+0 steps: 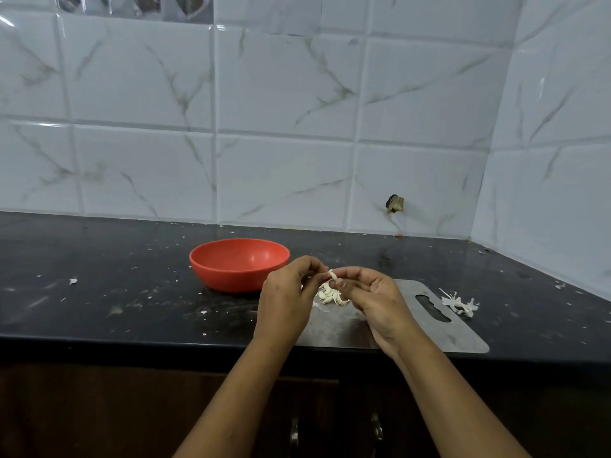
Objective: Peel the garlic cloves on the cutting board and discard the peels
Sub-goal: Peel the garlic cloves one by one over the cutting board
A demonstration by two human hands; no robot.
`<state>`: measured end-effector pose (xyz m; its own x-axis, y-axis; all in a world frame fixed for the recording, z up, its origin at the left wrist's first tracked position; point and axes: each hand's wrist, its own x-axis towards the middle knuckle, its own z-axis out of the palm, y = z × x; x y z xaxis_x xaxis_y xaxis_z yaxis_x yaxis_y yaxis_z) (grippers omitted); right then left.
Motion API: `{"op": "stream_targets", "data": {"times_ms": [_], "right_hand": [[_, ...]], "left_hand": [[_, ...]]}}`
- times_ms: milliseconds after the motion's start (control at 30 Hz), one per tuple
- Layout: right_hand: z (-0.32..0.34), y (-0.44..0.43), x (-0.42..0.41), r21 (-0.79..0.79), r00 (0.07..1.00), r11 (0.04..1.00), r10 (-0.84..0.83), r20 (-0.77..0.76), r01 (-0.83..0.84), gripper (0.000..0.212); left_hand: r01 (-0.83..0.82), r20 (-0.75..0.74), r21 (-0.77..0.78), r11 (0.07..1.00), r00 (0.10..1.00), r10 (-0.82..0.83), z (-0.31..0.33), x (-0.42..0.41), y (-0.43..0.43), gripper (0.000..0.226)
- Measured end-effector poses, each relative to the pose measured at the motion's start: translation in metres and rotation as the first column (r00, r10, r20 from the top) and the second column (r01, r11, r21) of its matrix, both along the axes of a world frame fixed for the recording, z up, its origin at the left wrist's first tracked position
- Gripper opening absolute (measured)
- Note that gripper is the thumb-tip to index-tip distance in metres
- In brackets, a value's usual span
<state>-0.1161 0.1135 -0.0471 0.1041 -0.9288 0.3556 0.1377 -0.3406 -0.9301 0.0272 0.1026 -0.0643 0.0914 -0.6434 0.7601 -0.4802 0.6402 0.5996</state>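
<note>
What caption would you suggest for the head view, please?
Left hand and right hand pinch a garlic clove above the metal cutting board, beside a red bowl and discarded peels.

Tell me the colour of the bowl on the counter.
The bowl is plain orange-red; the head view shows it.

Your left hand point(287, 292) and right hand point(373, 292) pinch garlic clove point(333, 276) over cutting board point(463, 335); clove pile point(329, 295) on board, red bowl point(238, 264) left of board, peels point(461, 304) right of board.

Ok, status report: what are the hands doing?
One garlic clove pinched by left hand and right hand. Other cloves piled on cutting board. Nothing blocking.
</note>
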Motion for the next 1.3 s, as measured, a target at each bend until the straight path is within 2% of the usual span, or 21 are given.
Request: {"op": "stream_targets", "data": {"times_ms": [100,200,367,467,767,900,1100,1300], "right_hand": [[0.001,0.001,0.000,0.004,1.000,1.000,0.007,0.015,-0.007,0.011],[0.001,0.001,-0.001,0.012,1.000,1.000,0.013,0.020,-0.013,0.011],[0.001,0.000,-0.001,0.017,1.000,1.000,0.022,0.022,-0.023,0.011],[0.001,0.000,-0.002,0.021,0.999,0.999,0.027,0.024,-0.027,0.011],[0.000,-0.001,-0.001,0.019,1.000,1.000,0.016,0.015,-0.016,0.010],[0.000,-0.001,-0.002,0.021,1.000,1.000,0.018,0.019,-0.018,0.011],[0.000,-0.002,-0.002,0.018,1.000,1.000,0.007,0.020,-0.008,0.010],[-0.001,-0.002,-0.002,-0.011,0.995,0.999,-0.036,0.091,0.037,0.010]], "left_hand": [[-0.019,0.067,-0.038,0.999,0.998,0.021,0.000,0.000,0.000,0.004],[-0.020,0.071,-0.044,0.999,0.997,0.023,-0.001,-0.001,0.000,0.005],[0.040,-0.055,0.009,0.999,0.998,-0.040,0.000,-0.002,0.000,0.015],[0.070,-0.075,0.038,0.997,0.995,-0.067,0.000,-0.002,-0.001,0.023],[-0.044,0.090,-0.026,0.999,0.995,0.046,0.000,0.000,-0.002,0.007],[-0.036,0.139,-0.050,0.998,0.989,0.043,0.000,0.000,-0.001,0.003],[-0.023,0.171,-0.054,0.998,0.985,0.032,0.000,-0.004,-0.001,0.007],[-0.006,0.180,-0.044,0.999,0.984,0.014,0.000,-0.013,0.002,0.006]]}}
